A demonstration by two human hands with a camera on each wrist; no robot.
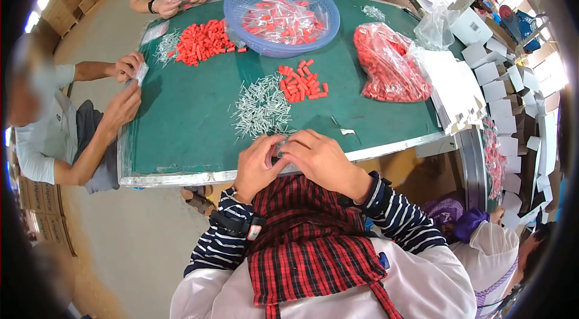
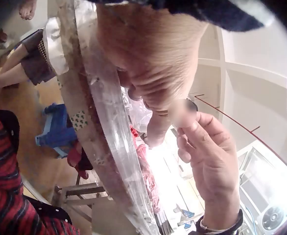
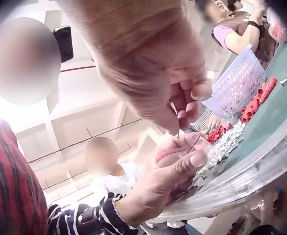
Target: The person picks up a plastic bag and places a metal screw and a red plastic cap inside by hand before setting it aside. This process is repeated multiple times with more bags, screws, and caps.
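Under the fingers and thumb of my left hand is a small clear zip bag with red lines along its mouth, which stands apart. My right hand is just above it, thumb and fingers curled together at the bag's mouth. A small pale tip shows below those fingertips in the right wrist view; I cannot tell what it is. Both hands meet at the table's near edge. Just beyond them lie a pile of silver screws and a smaller pile of red plastic plugs.
A blue-purple basket of filled bags stands at the back of the green table. To the right are a large bag of red plugs and stacked white cards. More plugs lie back left. People work at the left and far sides.
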